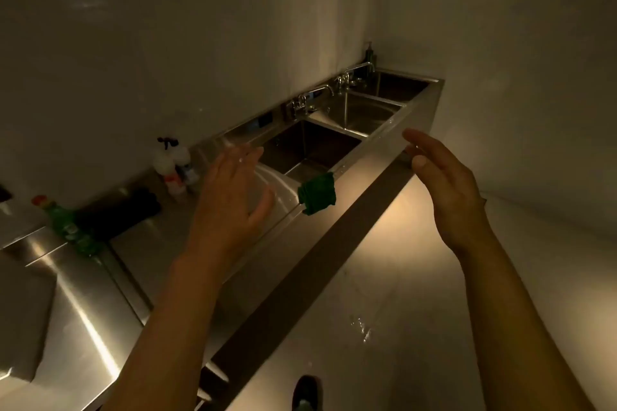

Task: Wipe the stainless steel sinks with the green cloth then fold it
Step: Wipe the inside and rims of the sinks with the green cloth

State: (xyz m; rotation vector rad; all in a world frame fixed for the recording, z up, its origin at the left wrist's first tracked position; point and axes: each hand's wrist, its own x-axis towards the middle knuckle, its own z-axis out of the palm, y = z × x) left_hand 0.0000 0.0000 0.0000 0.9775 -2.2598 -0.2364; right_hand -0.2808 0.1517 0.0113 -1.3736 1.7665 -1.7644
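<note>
Green cloth (pixel 316 192) untouched between left hand (pixel 230 207) and right hand (pixel 447 193), fingers (pixel 421 142) straight.

No text can be read. The green bottle (pixel 71 230) at the near left has pale marks on its label, too blurred to make out. The white spray bottles (pixel 173 160) farther along carry coloured labels, likewise illegible.

Green cloth (pixel 316 192) folded into a small wad, lying on front rim beside nearest of three empty stainless steel sinks (pixel 310 150).
</note>
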